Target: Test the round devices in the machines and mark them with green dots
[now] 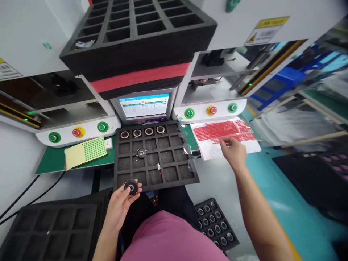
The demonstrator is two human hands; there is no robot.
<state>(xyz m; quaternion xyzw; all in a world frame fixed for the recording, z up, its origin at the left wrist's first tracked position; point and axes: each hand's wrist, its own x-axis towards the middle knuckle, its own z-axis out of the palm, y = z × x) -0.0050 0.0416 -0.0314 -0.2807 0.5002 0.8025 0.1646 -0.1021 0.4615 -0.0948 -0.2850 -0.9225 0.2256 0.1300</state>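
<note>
My left hand [121, 203] is closed round a small round black part [131, 187] and holds it over the near edge of a black foam tray [154, 173]. The tray's far row carries several ring-shaped parts [143, 132], and one more round black part [141, 153] lies near its middle. My right hand [233, 151] reaches out to a white sheet of red stickers [224, 132] on the right, its fingertips pinched at the sheet's near edge. Whether they hold a sticker is too small to see.
A monitor [144, 106] stands behind the tray, under a stack of empty foam trays [138, 40]. Machines with green and red buttons [76, 132] flank it. A yellow sheet of green dot stickers [85, 152] lies left. Foam trays sit low left [51, 228] and low right [216, 224], the latter holding parts.
</note>
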